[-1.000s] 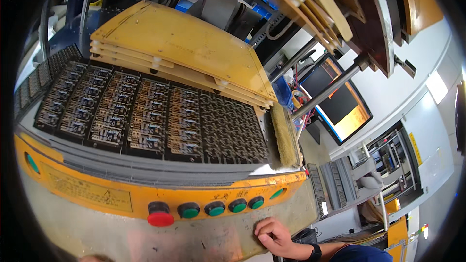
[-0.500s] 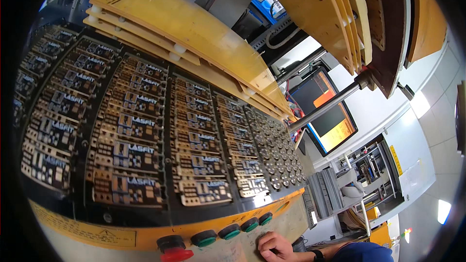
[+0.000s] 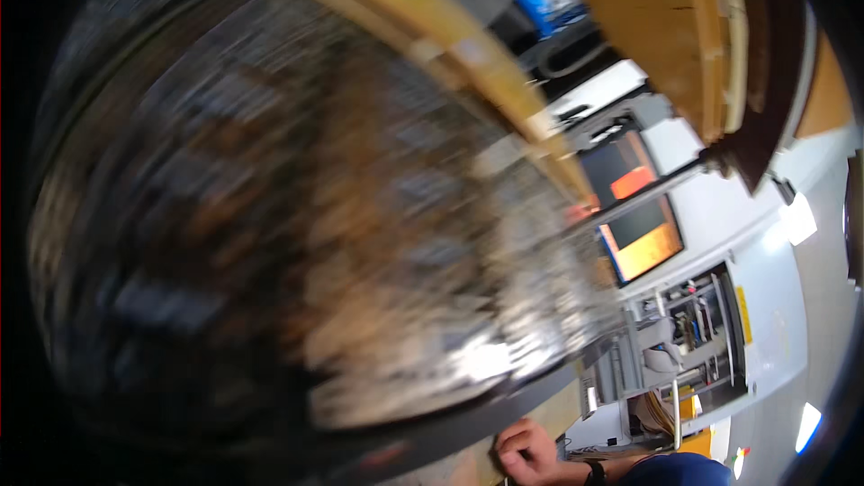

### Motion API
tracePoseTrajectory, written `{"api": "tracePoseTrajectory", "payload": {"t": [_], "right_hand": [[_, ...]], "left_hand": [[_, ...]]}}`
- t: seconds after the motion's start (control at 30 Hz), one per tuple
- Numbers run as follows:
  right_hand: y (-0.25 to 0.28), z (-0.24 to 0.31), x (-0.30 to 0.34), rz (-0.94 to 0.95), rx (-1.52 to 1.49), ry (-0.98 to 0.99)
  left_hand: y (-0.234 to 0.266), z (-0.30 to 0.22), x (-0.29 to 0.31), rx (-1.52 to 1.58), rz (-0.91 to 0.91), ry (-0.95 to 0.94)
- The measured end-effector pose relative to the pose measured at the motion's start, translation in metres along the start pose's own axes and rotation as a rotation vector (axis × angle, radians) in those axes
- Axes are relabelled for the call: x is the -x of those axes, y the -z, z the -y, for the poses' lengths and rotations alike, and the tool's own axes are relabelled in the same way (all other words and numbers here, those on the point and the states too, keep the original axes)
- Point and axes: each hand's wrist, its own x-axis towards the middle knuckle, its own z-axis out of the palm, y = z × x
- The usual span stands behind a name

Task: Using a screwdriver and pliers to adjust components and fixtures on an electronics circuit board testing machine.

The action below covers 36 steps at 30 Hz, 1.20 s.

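A large dark plate carrying rows of boards fills the left and middle, heavily smeared by motion. Its dark near edge runs just above my right hand, hiding most of the panel there. My right hand comes in from the lower right, a dark band at the wrist and a blue sleeve behind it. The fingers are curled into a fist beside the machine's front, and nothing shows in them. My left hand is out of sight.
Stacked yellow boards stand along the plate's far side. More upright boards hang on a metal rod at the upper right. Behind are a lit monitor and a white open-fronted machine.
The plate has gone from sharp to smeared and looks larger, its near edge now covering the row of buttons. The background and my right hand sit farther right in the view.
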Motion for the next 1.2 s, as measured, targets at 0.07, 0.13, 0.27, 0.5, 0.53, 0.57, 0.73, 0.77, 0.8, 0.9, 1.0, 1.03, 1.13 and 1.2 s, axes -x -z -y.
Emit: {"api": "tracePoseTrajectory", "payload": {"t": [0.07,0.13,0.27,0.5,0.53,0.57,0.73,0.77,0.8,0.9,1.0,1.03,1.13,1.2], "right_hand": [[-0.001,-0.005,0.012,-0.013,0.079,0.005],[0.018,-0.010,0.015,-0.055,0.138,0.019],[0.014,-0.003,0.014,-0.104,0.138,-0.046],[0.001,-0.001,0.009,-0.162,0.032,-0.058],[0.003,-0.001,0.009,-0.154,0.056,-0.039],[0.005,-0.001,0.010,-0.147,0.038,-0.029],[-0.001,0.001,0.011,-0.195,0.040,0.006],[-0.002,0.003,0.013,-0.175,0.041,0.019],[-0.003,0.003,0.012,-0.182,0.036,0.024],[0.007,0.006,0.013,-0.152,0.004,0.031],[0.011,0.010,0.008,-0.088,-0.100,-0.020],[0.011,0.009,0.006,-0.045,-0.173,-0.086],[-0.003,0.002,0.003,-0.113,-0.051,-0.041],[0.001,0.019,0.004,-0.156,0.042,-0.064]], "left_hand": [[0.016,0.003,0.002,0.096,0.088,0.005],[-0.004,0.005,0.021,0.387,-0.205,-0.006],[0.043,-0.020,0.036,0.174,-0.224,0.393],[0.100,0.013,0.194,-0.371,0.197,0.970],[0.101,0.023,0.217,-0.369,0.235,0.987],[0.094,0.032,0.224,-0.388,0.287,0.931],[0.053,0.061,0.194,-0.637,0.637,0.821],[0.051,0.065,0.195,-0.631,0.820,0.910],[0.049,0.069,0.196,-0.624,1.004,0.996],[0.049,0.067,0.214,-0.701,1.072,0.942],[0.060,0.045,0.251,-0.735,1.231,0.946],[0.060,0.037,0.254,-0.682,1.349,1.035],[0.074,0.024,0.268,-0.571,1.784,1.081],[0.080,0.026,0.270,-0.406,1.960,1.066]]}}
